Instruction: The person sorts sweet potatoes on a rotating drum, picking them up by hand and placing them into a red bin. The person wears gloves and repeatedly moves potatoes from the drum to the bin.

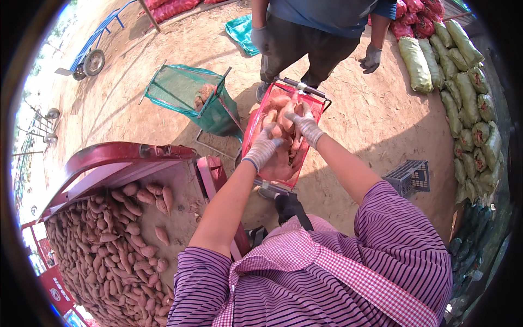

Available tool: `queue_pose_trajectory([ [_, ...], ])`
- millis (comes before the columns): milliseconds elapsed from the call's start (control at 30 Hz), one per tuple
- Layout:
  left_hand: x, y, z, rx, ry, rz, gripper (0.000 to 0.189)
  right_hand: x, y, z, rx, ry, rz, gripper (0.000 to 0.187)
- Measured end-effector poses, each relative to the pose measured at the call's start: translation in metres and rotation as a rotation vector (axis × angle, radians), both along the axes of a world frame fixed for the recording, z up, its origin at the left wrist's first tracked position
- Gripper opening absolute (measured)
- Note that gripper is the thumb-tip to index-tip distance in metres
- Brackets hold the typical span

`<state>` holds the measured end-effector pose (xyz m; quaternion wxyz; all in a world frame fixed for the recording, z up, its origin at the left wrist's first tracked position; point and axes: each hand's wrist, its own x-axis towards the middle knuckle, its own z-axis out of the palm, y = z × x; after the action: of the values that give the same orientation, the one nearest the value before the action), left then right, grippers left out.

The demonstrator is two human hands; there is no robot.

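Note:
A red mesh bag point(246, 143) hangs open on a metal frame point(300, 85) before me, filled with reddish sweet potatoes point(278, 160). Both my hands wear pale knit gloves and reach into the bag's mouth. My left hand point(264, 148) lies over sweet potatoes on the bag's left side, fingers pointing away from me. On the right, my right hand point(306, 126) has its fingers spread around sweet potatoes near the far end. Whether either hand grips one is not clear.
A co-worker point(314, 24) in dark gloves stands beyond the bag. Left are a green mesh bag point(220, 118) on a frame and a red truck bed point(184, 180) heaped with sweet potatoes point(110, 253). A black plastic crate point(406, 178) and stacked filled sacks point(466, 98) are right.

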<state>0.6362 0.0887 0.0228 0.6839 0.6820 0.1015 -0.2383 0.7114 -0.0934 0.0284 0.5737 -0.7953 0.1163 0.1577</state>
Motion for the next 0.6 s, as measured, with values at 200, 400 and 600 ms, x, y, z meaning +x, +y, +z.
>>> queue_pose_trajectory([
  [200, -0.046, -0.018, 0.009, 0.534, -0.202, -0.308, 0.060, -0.010, 0.013, -0.013, -0.879, -0.088, 0.202, 0.082],
  [400, -0.085, -0.008, 0.021, 0.893, -0.675, -0.443, 0.046, 0.052, 0.012, -0.017, -0.787, 0.049, 0.237, 0.067],
  [600, -0.101, -0.001, 0.030, 0.911, -0.639, -0.365, 0.026, 0.008, -0.011, -0.065, -0.738, -0.218, 0.428, 0.073],
])
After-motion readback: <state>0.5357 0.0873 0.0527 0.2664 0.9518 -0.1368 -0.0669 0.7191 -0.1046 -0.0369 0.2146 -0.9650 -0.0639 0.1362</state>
